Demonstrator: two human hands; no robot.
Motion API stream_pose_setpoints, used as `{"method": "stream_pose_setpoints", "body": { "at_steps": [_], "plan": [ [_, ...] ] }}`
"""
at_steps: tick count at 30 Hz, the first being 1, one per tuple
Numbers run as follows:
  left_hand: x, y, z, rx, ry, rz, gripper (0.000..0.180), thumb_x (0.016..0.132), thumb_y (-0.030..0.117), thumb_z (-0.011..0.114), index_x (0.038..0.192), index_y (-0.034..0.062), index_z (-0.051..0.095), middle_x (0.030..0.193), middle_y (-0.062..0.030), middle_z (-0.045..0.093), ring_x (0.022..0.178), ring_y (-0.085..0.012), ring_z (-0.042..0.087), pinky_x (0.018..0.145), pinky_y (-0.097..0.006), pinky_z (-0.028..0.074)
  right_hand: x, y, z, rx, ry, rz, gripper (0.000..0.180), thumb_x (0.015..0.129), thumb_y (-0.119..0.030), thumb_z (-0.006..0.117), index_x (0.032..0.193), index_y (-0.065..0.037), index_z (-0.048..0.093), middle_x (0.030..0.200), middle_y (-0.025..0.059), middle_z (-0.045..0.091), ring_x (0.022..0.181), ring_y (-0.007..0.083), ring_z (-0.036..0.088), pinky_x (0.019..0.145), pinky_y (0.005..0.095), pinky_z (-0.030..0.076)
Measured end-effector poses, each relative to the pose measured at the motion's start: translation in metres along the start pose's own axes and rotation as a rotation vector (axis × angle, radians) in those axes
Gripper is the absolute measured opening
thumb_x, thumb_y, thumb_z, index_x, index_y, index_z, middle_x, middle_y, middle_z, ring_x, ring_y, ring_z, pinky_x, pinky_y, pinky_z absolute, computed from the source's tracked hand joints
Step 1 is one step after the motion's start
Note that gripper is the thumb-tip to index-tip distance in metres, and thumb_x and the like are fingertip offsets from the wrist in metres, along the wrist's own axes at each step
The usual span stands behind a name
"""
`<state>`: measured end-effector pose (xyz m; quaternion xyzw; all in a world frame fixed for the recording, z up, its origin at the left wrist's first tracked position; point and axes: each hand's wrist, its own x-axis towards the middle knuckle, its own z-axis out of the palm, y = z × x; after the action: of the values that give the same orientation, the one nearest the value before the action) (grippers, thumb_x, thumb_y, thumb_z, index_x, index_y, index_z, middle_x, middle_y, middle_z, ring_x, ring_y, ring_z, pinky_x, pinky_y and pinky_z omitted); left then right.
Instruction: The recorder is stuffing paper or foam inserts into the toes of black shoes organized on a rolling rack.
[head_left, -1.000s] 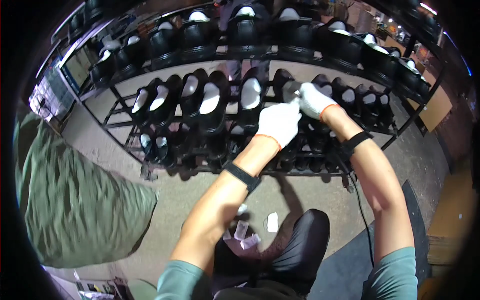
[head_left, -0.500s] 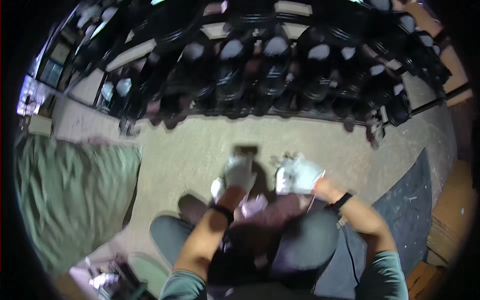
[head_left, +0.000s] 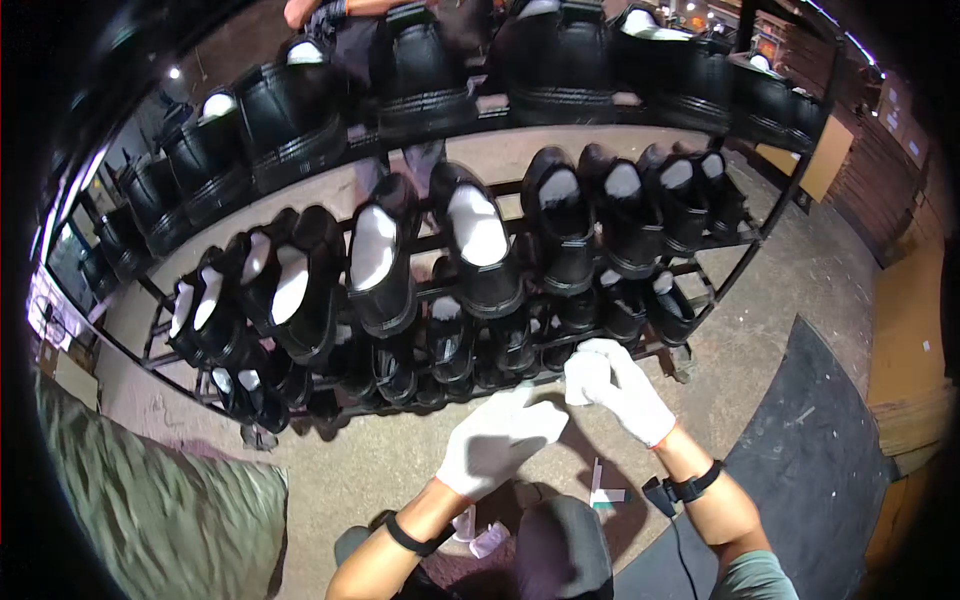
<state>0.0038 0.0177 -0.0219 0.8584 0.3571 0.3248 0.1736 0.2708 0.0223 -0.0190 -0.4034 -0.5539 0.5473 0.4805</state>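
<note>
Both my hands wear white gloves and are raised in front of a rack of black shoes. My left hand point(head_left: 498, 440) is held with its fingers stretched out toward the right, and nothing shows in it. My right hand point(head_left: 618, 388) is beside it, slightly higher, with fingers curled in around a white bunched shape; whether that is glove or something held I cannot tell. Nearest to the hands are black shoes point(head_left: 478, 255) with white insoles or filling inside, standing in rows on the metal rack point(head_left: 735, 270).
A white L-shaped piece point(head_left: 607, 495) lies on the floor below my right hand. To the left hangs a green cloth point(head_left: 160, 480); on the right are a dark mat point(head_left: 760, 440) and cardboard point(head_left: 910, 350). Behind the rack, another person's arm point(head_left: 370, 6) shows at the top.
The view has tilted up, so the shoe rack fills more of it. My hands have come up from low over the floor and closer together. Dark items near them earlier are no longer visible there.
</note>
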Motion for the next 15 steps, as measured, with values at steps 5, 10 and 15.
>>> {"method": "stream_pose_setpoints", "body": {
  "at_steps": [5,10,15],
  "plan": [
    [0.083,0.061,-0.027,-0.179,0.14,0.042,0.064,0.097,0.023,0.077,0.154,0.0019,0.055,0.13,-0.0182,0.072,0.122,-0.0353,0.071,0.106,-0.041,0.058,-0.004,-0.13,0.001,-0.625,-0.096,-0.19,0.064,0.106,-0.031,0.07,0.157,0.002,0.046,0.151,0.0189,0.056,0.141,0.0285,0.055,0.12,0.0427,0.044],
    [0.15,0.078,-0.075,-1.171,-0.266,-0.248,0.056,0.102,0.015,0.069,0.154,0.0011,0.054,0.133,-0.0085,0.069,0.119,-0.0131,0.067,0.104,-0.032,0.056,0.012,-0.189,-0.019,-0.821,-0.129,-0.278,0.085,0.103,-0.03,0.073,0.171,-0.003,0.029,0.166,0.0215,0.048,0.155,0.031,0.045,0.128,0.0431,0.035],
    [0.186,0.044,-0.08,-0.165,-0.173,-0.3,0.093,0.093,0.046,0.077,0.158,-0.0105,0.041,0.101,-0.0226,0.077,0.098,-0.0301,0.077,0.089,-0.04,0.061,0.087,-0.239,-0.004,-0.473,0.17,0.067,0.049,0.104,-0.023,0.064,0.143,0.006,0.062,0.119,0.0198,0.076,0.101,0.0206,0.074,0.082,0.0329,0.06]
  ]
}}
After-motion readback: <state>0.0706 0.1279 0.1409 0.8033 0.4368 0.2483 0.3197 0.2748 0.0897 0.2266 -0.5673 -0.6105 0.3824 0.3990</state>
